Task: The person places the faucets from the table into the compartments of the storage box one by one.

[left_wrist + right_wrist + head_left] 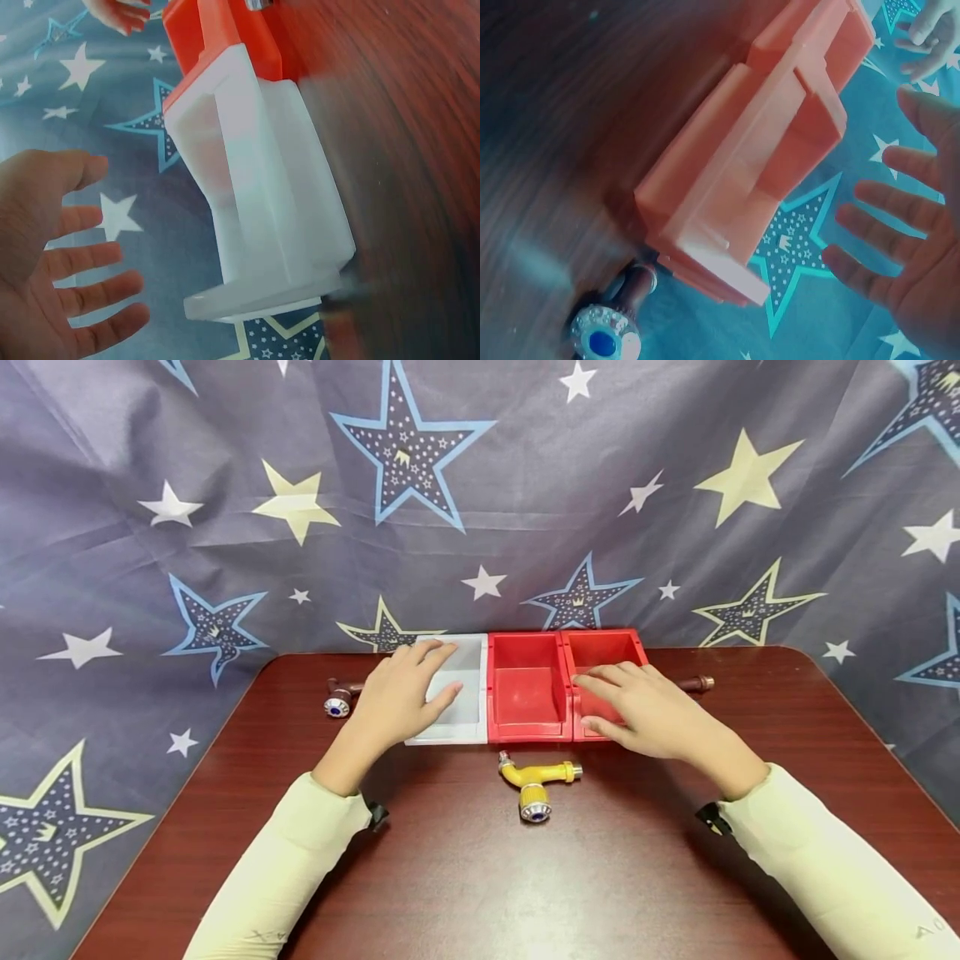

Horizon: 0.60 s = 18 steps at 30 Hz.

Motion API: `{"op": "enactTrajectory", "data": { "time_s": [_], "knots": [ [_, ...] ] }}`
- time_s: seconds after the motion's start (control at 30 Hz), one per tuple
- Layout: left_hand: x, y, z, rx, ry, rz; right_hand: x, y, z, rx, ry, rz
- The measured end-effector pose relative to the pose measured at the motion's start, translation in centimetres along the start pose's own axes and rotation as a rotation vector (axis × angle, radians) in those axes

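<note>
My left hand (403, 689) hovers over the left side of the white bin (471, 693), its fingers spread and holding nothing. On the other side, my right hand (645, 706) is above the right red bin (607, 647), also with loose, empty fingers. The middle red bin (525, 693) stands between them; all three bins sit side by side. In front of the bins lies a yellow tap (534, 777) with a silver-and-blue knob end. Both wrist views show the hands apart from the bins: the left hand (67, 262) and the right hand (907, 232).
A dark brown tap (339, 700) lies left of the white bin. Another brown tap (697, 683) is partly hidden behind my right hand; its knob (604, 337) shows in the right wrist view. A star-patterned cloth (480, 527) hangs behind the brown table (480, 885).
</note>
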<state>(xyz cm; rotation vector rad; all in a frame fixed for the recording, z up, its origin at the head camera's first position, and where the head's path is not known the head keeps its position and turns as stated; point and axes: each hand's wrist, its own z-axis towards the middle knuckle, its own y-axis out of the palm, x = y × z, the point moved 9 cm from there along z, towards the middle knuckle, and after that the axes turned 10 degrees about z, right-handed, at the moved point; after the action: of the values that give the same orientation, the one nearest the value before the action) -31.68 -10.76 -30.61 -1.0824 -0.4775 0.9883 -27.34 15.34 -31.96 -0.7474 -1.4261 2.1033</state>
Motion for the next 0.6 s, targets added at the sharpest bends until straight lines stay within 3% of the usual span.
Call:
{"op": "enactTrajectory", "data": {
  "time_s": [0.43, 0.6],
  "knots": [
    [-4.5, 0.5, -0.3, 0.049, -0.231, -0.099, 1.8, -1.9, -1.2, 0.041, 0.071, -0.015],
    [-6.3, 1.4, -0.5, 0.041, -0.338, -0.247, 2.8, -2.7, -2.0, 0.049, 0.108, -0.011]
  ]
}}
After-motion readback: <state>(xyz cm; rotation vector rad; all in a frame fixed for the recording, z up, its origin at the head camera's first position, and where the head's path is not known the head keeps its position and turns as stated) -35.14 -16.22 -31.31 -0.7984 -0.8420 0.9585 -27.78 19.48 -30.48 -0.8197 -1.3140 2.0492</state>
